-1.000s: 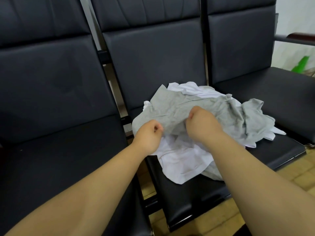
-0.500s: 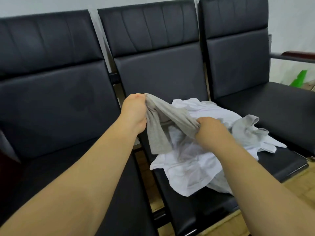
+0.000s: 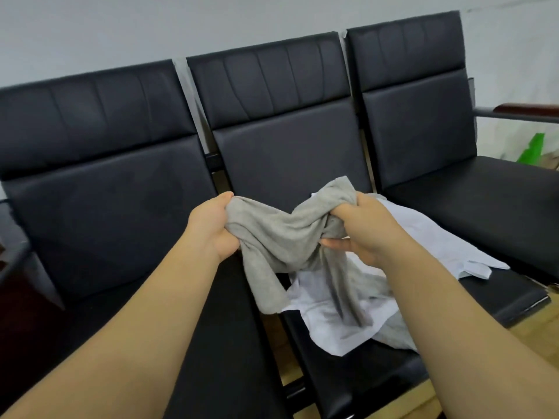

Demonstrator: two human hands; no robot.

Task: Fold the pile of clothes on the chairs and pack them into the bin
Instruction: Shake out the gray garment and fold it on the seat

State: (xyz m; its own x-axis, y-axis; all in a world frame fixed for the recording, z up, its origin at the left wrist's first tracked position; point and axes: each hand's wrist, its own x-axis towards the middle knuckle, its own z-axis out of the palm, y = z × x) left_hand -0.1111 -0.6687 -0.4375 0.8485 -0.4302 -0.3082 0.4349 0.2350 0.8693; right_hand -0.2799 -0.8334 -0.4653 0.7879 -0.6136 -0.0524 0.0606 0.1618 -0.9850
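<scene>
Left hand (image 3: 211,228): grips grey garment (image 3: 281,237) edge
Right hand (image 3: 360,234): clutches its bunched far end
White garment (image 3: 429,237): overhangs middle seat (image 3: 499,300) near edge
Left seat (image 3: 99,322): bare

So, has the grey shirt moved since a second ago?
Yes: the grey shirt has mostly risen off the white clothes on the middle chair, gripped by left hand and right hand.
</scene>
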